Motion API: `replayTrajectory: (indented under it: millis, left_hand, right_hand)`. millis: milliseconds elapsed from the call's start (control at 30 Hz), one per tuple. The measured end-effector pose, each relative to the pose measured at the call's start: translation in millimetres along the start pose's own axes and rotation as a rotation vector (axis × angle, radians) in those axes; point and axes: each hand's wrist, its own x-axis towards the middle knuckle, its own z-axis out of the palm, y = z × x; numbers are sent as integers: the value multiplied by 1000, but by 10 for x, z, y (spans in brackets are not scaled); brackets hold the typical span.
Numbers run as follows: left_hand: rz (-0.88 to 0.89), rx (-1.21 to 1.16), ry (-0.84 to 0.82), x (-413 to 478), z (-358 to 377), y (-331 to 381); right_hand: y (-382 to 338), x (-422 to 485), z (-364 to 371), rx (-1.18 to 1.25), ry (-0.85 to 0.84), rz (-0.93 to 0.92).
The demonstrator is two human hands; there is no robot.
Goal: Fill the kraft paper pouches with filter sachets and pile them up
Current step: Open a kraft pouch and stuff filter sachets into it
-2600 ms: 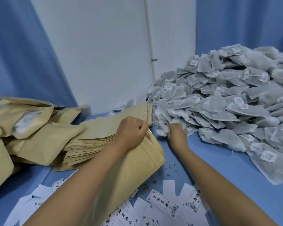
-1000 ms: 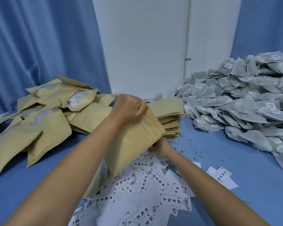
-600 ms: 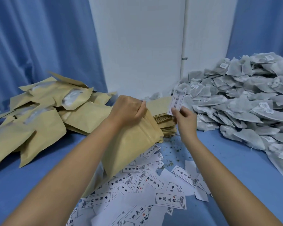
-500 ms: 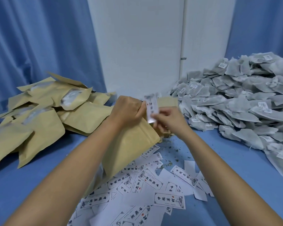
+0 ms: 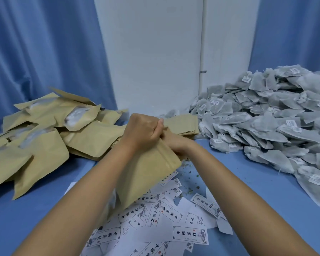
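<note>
At the middle of the bench (image 5: 248, 183), above the scatter of printed cards (image 5: 190, 234) by its near edge, your left hand (image 5: 144, 130) grips the mouth of the kraft pouch (image 5: 146, 172). Its fingers are curled over the top edge, and the pouch hangs tilted toward you.

Half a second ago your right hand held one card up beside that mouth. Now the card is out of sight and your right hand (image 5: 175, 144) is tucked against the opening. Its fingers are hidden behind the left hand and the paper, so I cannot tell whether they still pinch the card or have let go.

I judge the card is going in, or is already inside. Whether a sachet is in this pouch cannot be seen, so check before you close it.

The filled pouches (image 5: 50, 141) are piled toward the left edge, where this one belongs. The filter sachets (image 5: 270, 124) are heaped toward the right edge, and the flat empty pouches (image 5: 183, 123) are stacked just behind your hands.
</note>
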Motion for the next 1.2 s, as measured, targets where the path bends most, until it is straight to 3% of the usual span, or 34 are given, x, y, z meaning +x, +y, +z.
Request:
replayTrajectory:
  millis: [33,100,167,200,233,300,400,633,800,867,900,1000,1100,1200]
  left_hand:
    - [-32,24,8,-9,3,-35]
    - [-82,57,55,-8,4,-99]
    - [-101,65,120,29,-15,-138]
    - [-98,67,151,60,-31,-145]
    - [-86,65,177,102,-44,-142]
    - [-22,30,189,194,-54,-104]
    - [193,-36,97,252,47,69]
    - [549,-251,-255,138,336,252]
    - [542,-192,-369,75,434,405]
    - [402,-115,-306,15,475,339]
    - [247,-93,-261,-60,516,277]
    - [-547,-114,-228,-400,659,115]
    - [-1387,-682,-202,-703,807,112]
    - [-1738,-1271,85,-961,893,39]
  right_hand:
    - [-10,-33,-60,87,60,-5]
    - [74,-38,-181,256,377,-67]
    - [206,-39,-300,112,652,-43]
    - [251,-58,-315,34,633,24]
    - [280,-60,-313,111,489,128]
    - [232,-69,-286,512,186,267]
    - [134,0,-284,803,34,230]
    - [114,4,-358,803,100,254]
    - [322,-10,-455,732,420,132]
    - [409,11,-501,971,549,92]
    - [453,33,-498,1144,582,37]
    - [662,129,-369,1515,588,-89]
    - [908,239,-134,1522,685,-5]
    - [1158,320,62,1567,740,66]
